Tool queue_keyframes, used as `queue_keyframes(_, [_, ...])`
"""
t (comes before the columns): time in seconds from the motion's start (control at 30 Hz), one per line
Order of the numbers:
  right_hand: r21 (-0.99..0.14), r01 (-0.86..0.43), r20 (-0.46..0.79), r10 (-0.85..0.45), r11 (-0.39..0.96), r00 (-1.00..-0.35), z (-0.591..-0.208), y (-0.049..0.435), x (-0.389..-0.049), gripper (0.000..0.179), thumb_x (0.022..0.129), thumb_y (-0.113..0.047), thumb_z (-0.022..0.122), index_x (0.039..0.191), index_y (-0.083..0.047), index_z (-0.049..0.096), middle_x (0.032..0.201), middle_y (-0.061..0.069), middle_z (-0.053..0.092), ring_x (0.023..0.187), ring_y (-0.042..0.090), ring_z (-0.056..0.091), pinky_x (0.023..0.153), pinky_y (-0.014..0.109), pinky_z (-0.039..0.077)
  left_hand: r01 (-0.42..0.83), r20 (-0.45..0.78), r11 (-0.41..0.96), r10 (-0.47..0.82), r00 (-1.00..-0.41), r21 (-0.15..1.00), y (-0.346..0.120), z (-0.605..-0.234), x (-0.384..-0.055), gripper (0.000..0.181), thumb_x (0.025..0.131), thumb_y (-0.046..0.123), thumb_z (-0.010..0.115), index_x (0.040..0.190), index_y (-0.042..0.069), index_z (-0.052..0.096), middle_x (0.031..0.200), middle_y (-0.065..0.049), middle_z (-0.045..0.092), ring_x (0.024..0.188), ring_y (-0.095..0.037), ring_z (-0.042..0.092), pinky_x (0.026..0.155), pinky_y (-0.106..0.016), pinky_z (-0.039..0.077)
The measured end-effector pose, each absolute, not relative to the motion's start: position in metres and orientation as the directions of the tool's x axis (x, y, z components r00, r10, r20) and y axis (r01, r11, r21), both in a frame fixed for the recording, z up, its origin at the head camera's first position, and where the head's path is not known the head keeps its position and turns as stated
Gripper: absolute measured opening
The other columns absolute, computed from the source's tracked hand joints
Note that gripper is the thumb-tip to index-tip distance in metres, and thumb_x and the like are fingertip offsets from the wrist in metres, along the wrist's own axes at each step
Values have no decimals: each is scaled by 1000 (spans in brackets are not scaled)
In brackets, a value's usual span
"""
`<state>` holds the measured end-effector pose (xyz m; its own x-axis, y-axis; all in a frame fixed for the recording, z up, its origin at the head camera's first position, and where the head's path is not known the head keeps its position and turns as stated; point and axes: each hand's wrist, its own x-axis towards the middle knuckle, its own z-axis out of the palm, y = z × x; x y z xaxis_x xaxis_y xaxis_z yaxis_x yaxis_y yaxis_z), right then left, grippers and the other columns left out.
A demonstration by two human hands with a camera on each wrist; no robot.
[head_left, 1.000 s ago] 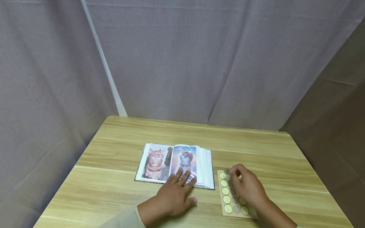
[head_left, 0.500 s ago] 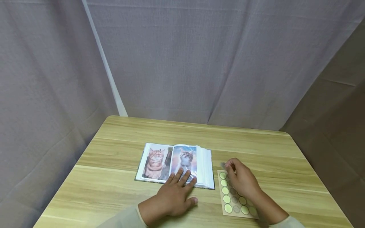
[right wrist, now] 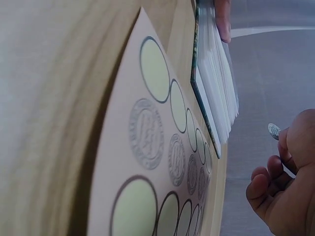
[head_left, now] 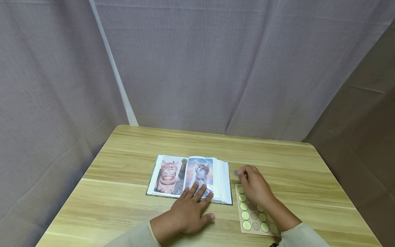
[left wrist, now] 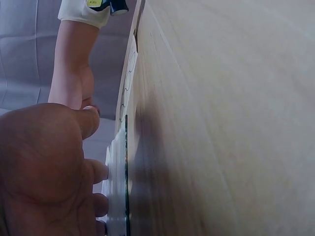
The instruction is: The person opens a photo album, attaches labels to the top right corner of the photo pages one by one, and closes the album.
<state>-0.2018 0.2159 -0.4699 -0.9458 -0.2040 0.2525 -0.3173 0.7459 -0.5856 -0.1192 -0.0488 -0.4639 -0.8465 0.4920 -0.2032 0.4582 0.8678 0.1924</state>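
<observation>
An open photo album (head_left: 221,181) with kitten pictures lies mid-table. My left hand (head_left: 189,213), fingers spread and straight, rests on the lower part of its right page. To the right of the album, my right hand (head_left: 255,185) pinches a small round sticker (head_left: 235,173) between thumb and finger. In the right wrist view this sticker (right wrist: 273,131) looks silvery with dark print and is held by its edge. Under the right hand and forearm lies a tan sticker sheet (right wrist: 115,169) with rows of pale yellow and printed clear circles; the forearm hides part of it.
A round emblem sticker (head_left: 184,161) sits at the top right corner of the left page's cat picture (head_left: 168,176). The wooden table (head_left: 123,164) is bordered by grey curtains (head_left: 185,68) at the back and sides.
My right hand has lifted the sticker away from the sheet and carried it left and away from me, towards the album. My left hand stays where it was.
</observation>
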Motion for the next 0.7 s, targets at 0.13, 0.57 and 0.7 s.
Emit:
queue_keyframes(0.13, [-596,-312,244,-203,740,-948,-470,212,-207,14,106,-15,54,109,-5,62,98,7,57,83,18,53,71,35,48,458,-201,867,493,-846,197,-49,-464,-119,73,101,69,33,164,33,23,170,-2,12,156,-28,3,124,-51,13])
queue_keyframes(0.57, [-622,-278,217,-180,732,-959,-472,201,-219,15,106,-17,55,109,-5,63,100,8,59,83,19,55,72,36,48,459,-190,868,491,-850,193,-48,-462,-119,72,101,69,34,163,34,24,170,-2,13,156,-28,5,124,-51,14])
queue_keyframes(0.7, [-630,-258,196,-171,733,-966,-473,198,-222,17,107,-19,54,110,-5,63,102,9,58,82,19,55,70,35,48,457,-194,868,491,-850,194,-48,-463,-119,72,101,69,35,163,34,24,170,-2,13,156,-28,5,124,-51,13])
